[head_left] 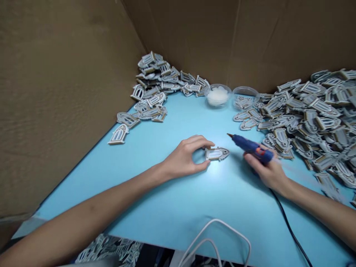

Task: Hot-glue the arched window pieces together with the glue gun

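Note:
Near the middle of the blue tabletop, my left hand [189, 157] pinches the flat end of a small arched window-shaped piece [217, 153], thumb on the near side and fingers on the far side. The piece lies with its pointed end toward the right. My right hand [268, 168] is wrapped round a blue hot glue gun [249, 146], held above the table to the right. Its brass nozzle points up and left, apart from the piece. A black cord [289, 226] runs from beneath my right hand to the table's near edge.
Heaped window-shaped pieces [314, 115] cover the right side; a smaller pile [158, 79] lies back left. Two clear round tubs stand at the back, one holding white material [218, 96]. Cardboard walls [189, 40] enclose the table [150, 207]. A white cable [217, 220] loops at the front.

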`<state>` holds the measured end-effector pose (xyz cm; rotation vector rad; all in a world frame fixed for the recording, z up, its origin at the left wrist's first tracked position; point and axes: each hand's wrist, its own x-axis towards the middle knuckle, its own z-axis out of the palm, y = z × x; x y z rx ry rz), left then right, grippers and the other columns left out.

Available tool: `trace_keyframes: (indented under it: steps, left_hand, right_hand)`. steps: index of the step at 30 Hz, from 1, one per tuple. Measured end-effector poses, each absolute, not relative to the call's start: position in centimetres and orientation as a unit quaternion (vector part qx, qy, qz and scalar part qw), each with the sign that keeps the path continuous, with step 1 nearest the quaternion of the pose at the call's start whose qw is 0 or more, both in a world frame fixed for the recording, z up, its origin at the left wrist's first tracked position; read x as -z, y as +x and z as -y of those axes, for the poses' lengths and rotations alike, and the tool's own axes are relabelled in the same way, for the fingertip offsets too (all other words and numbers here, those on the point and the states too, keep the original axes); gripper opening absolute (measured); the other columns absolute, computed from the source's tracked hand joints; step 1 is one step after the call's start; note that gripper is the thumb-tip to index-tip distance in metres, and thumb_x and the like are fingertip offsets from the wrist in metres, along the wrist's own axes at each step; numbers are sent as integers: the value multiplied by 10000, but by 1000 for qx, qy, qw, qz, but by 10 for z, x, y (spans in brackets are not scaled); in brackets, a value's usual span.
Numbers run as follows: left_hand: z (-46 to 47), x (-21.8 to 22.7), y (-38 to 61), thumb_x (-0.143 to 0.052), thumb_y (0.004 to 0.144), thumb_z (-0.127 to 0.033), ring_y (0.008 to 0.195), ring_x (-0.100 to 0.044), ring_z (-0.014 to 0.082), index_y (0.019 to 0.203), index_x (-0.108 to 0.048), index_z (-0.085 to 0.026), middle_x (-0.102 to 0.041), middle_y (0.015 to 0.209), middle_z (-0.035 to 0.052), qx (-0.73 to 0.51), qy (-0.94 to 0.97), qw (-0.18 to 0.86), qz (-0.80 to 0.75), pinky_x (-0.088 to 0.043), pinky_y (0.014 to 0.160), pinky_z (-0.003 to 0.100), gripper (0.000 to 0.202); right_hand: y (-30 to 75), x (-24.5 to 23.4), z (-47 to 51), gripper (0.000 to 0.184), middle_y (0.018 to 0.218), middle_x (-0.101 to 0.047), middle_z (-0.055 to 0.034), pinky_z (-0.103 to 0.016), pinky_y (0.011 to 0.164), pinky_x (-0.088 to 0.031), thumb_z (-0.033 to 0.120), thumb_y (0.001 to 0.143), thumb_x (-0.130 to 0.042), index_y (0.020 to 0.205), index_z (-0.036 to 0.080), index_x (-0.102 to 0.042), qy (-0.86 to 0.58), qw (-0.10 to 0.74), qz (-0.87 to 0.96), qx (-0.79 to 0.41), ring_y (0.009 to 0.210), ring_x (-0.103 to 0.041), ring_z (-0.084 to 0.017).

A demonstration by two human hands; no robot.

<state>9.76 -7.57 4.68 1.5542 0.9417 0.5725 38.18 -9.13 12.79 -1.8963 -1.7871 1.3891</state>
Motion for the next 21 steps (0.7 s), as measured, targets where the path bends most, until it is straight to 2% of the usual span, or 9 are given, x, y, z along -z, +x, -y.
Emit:
trace_keyframes:
  steps: [3,5,8,12,14,17,21]
  left_hand:
    - [72,-48,100,-771,742,-237,802,-650,148,1079,-729,-161,-729,946,42,-254,560,627,-478,-541,773,275,348]
    - [66,-47,101,-837,667,-293,769,-649,144,1024,-720,-154,-719,906,40,-274,436,678,-525,-551,745,272,400]
    - [48,-46,106,-903,549,-334,750,-660,142,943,-691,-154,-709,833,23,-323,258,700,-582,-548,714,258,482]
    - [-7,-53,134,-928,458,-303,670,-633,118,887,-673,-146,-678,723,-7,-350,178,696,-601,-531,673,241,524]
    - [-46,-61,168,-918,470,-290,682,-643,123,843,-668,-132,-676,737,10,-350,195,716,-571,-544,683,256,476]
    - [-107,-79,248,-876,569,-280,734,-672,148,768,-637,-127,-674,769,44,-355,236,745,-513,-588,759,314,346]
    - [-169,-116,371,-809,735,-254,968,-725,207,961,-672,-112,-732,1043,138,-379,320,750,-437,-593,957,393,300]
  right_hand:
    - [374,-130,93,195,1006,-661,-95,-340,728,-443,373,1010,-556,950,196,-608,-554,40,735,-390,797,-574,-210]
    - [371,-132,93,146,1104,-663,-126,-362,768,-427,305,995,-533,1013,183,-610,-520,-23,779,-348,816,-569,-219]
    - [368,-136,90,164,1090,-649,-113,-377,784,-402,311,915,-594,1025,188,-599,-527,-107,769,-346,855,-576,-240]
    - [369,-138,84,313,1090,-625,-81,-379,809,-400,343,786,-674,1047,209,-566,-540,-104,735,-397,936,-592,-262]
    - [370,-137,83,353,1111,-618,-81,-387,832,-406,327,758,-680,1067,214,-552,-540,-88,729,-411,962,-597,-269]
    - [372,-136,85,391,1127,-622,-85,-400,858,-418,329,751,-687,1097,217,-543,-544,-76,725,-415,993,-607,-281]
    - [372,-131,86,429,1129,-643,-107,-411,845,-441,365,754,-699,1123,198,-557,-541,-81,731,-408,977,-625,-292]
